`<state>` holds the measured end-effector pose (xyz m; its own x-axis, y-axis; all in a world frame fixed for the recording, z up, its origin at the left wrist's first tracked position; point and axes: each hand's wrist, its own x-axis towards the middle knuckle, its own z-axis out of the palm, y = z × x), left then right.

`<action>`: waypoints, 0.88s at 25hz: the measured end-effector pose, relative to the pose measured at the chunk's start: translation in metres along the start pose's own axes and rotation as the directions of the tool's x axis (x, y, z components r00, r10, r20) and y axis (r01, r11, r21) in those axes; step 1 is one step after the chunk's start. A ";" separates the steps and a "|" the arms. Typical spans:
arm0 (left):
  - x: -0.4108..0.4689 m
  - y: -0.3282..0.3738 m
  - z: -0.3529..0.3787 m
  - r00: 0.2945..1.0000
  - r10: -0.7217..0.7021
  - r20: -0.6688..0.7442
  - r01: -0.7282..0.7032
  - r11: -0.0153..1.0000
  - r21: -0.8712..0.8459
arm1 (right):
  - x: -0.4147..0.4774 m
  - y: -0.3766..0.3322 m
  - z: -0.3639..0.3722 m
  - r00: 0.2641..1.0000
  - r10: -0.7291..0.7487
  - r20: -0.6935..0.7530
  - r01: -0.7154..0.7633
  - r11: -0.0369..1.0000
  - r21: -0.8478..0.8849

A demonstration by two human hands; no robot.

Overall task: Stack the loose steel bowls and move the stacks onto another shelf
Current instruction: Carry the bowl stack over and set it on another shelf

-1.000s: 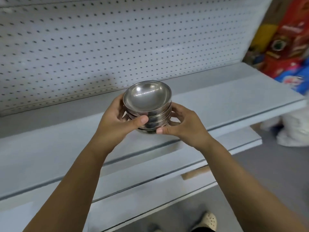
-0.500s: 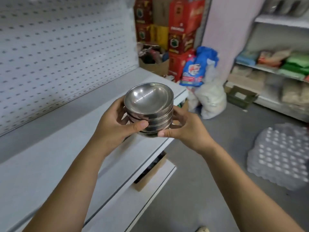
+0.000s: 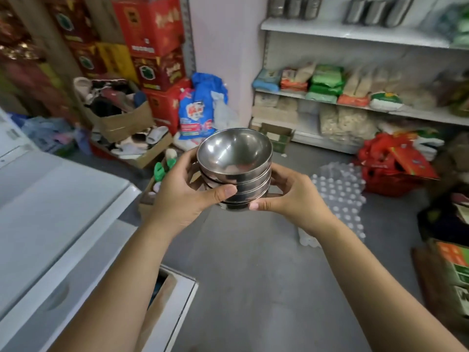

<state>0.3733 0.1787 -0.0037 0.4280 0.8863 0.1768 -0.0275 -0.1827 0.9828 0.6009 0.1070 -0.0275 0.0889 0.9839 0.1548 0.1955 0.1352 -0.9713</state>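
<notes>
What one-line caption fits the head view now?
Left hand and right hand hold a stack of steel bowls above the grey floor, facing stocked shelves.

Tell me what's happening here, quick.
A person holds a stack of shiny round steel bowls in both hands: the left hand grips its left side with the thumb across the front, the right hand cups its right side near the base. The stack is in the air above the grey floor, resting on no shelf. A white flat shelf unit lies to the left; white wall shelves with packaged goods stand ahead on the right.
</notes>
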 end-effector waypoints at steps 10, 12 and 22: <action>0.220 -0.051 0.068 0.976 0.032 0.217 -0.028 0.999 -0.024 | 0.124 0.050 -0.108 0.972 0.028 -0.233 -0.020 0.999 0.037; 0.276 -0.050 0.079 0.958 0.056 0.281 -0.052 0.998 -0.022 | 0.159 0.053 -0.129 0.955 0.029 -0.296 -0.022 0.999 0.027; 0.476 -0.061 0.142 0.853 0.112 0.510 -0.096 0.994 -0.059 | 0.287 0.083 -0.222 0.859 0.028 -0.512 -0.029 1.000 0.007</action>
<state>0.7073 0.5514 0.0132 0.8225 0.5185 0.2338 -0.1213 -0.2416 0.9628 0.8598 0.3746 -0.0231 0.5818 0.7890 0.1976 0.1856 0.1077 -0.9767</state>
